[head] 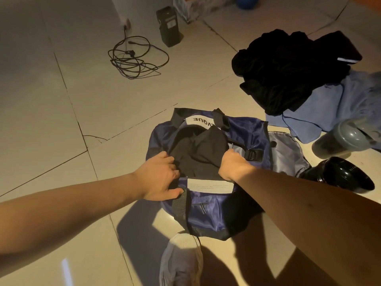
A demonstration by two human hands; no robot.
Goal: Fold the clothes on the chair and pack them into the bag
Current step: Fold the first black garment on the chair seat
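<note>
A dark blue bag (245, 131) with black straps and white labels lies open on the tiled floor. A folded black garment (198, 151) sits in its mouth. My left hand (160, 178) grips the garment's left side at the bag's near rim, thumb on the black strap. At the garment's right side my right hand (233, 164) is curled, its fingers tucked down into the bag. A pile of black clothes (288, 73) lies on a blue cloth (334, 104) to the far right.
A grey lidded shaker bottle (342, 139) and a black bottle (340, 174) lie right of the bag. A coiled black cable (134, 58) and a dark box-shaped device (169, 25) sit on the floor at the back. A grey shoe (181, 261) stands just below the bag.
</note>
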